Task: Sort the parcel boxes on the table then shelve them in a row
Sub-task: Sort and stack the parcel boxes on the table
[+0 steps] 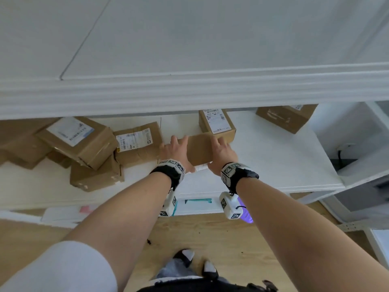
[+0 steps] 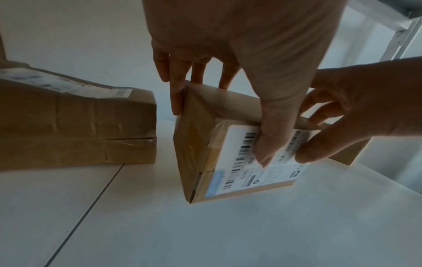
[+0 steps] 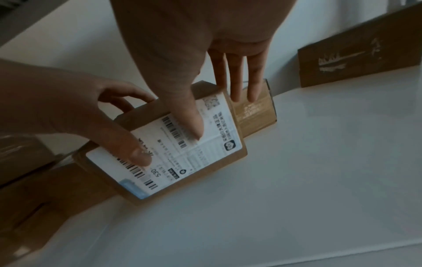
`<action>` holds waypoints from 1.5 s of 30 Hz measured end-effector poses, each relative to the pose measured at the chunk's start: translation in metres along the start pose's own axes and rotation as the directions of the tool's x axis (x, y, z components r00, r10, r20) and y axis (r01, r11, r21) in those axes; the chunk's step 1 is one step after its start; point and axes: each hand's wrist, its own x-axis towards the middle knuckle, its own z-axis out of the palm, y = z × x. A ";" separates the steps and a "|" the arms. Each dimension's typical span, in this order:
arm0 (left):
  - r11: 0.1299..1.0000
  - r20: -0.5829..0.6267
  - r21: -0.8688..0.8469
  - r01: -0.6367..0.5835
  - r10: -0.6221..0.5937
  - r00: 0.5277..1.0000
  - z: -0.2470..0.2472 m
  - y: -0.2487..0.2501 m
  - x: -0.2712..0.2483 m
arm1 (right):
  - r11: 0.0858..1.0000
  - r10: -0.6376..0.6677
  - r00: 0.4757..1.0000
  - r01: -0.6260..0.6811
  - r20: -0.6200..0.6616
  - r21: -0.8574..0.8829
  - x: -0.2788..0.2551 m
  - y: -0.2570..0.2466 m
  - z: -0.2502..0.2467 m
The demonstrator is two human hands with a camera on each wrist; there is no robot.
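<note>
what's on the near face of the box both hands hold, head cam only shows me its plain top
Observer: A white shipping label with barcodes covers the near face of the box.
Operator: where are the thumbs
Observer: The thumbs of the left hand and the right hand both press on that label.
Operator: is it lifted
Observer: In the left wrist view its lower edge appears to rest on the white table.

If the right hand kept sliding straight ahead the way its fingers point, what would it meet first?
Probably the labelled box standing just behind the held box. The right hand points toward it, though the gap between them is unclear.
</note>
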 end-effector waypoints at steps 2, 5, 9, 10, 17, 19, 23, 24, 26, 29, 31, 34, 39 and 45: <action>1.000 -0.007 0.010 0.007 -0.007 1.000 -0.001 -0.001 -0.015 | 0.993 -0.077 0.997 0.078 0.017 -0.092 -0.005 -0.002 0.000; 1.000 -0.014 0.000 0.019 -0.019 1.000 0.006 -0.012 -0.039 | 0.968 -0.147 0.985 0.162 0.090 -0.193 -0.014 -0.011 0.007; 1.000 -0.033 -0.018 -0.009 0.009 0.999 0.024 -0.040 -0.069 | 0.908 -0.294 0.935 0.338 0.199 -0.248 -0.031 -0.034 0.025; 0.999 -0.039 -0.029 -0.014 0.012 0.999 0.030 -0.049 -0.075 | 0.899 -0.315 0.926 0.361 0.207 -0.248 -0.036 -0.041 0.030; 0.898 -0.058 -0.422 0.129 -0.169 0.984 0.050 -0.131 -0.117 | 0.955 -0.255 0.947 0.278 0.196 -0.103 -0.058 -0.113 0.048; 0.716 0.039 -0.654 0.244 -0.290 0.956 0.049 -0.158 -0.127 | 0.975 -0.210 0.959 0.219 0.190 -0.031 -0.060 -0.138 0.053; 0.360 0.154 -0.877 0.319 -0.417 0.896 0.052 -0.219 -0.145 | 0.989 -0.148 0.964 0.150 0.221 0.012 -0.078 -0.191 0.075; 0.306 0.187 -0.891 0.335 -0.427 0.885 0.054 -0.235 -0.150 | 0.991 -0.136 0.962 0.134 0.237 0.026 -0.083 -0.204 0.082; 0.206 0.276 -0.899 0.387 -0.418 0.865 0.057 -0.262 -0.158 | 0.992 -0.127 0.958 0.116 0.259 0.056 -0.094 -0.229 0.095; 0.144 0.312 -0.907 0.395 -0.398 0.863 0.063 -0.300 -0.173 | 0.993 -0.109 0.952 0.091 0.284 0.074 -0.108 -0.268 0.114; 0.246 0.260 -0.893 0.377 -0.402 0.878 0.068 -0.324 -0.183 | 0.994 -0.097 0.938 0.075 0.334 0.079 -0.119 -0.292 0.125; 0.404 0.184 -0.837 0.369 -0.427 0.885 0.070 -0.359 -0.200 | 0.995 -0.092 0.927 0.071 0.365 0.072 -0.134 -0.327 0.140; 0.410 0.201 -0.804 0.431 -0.496 0.845 0.078 -0.422 -0.227 | 0.990 -0.138 0.916 0.129 0.376 0.050 -0.149 -0.392 0.165; 0.306 0.189 -0.827 0.471 -0.638 0.747 0.084 -0.505 -0.251 | 0.968 -0.243 0.860 0.247 0.449 0.051 -0.147 -0.490 0.200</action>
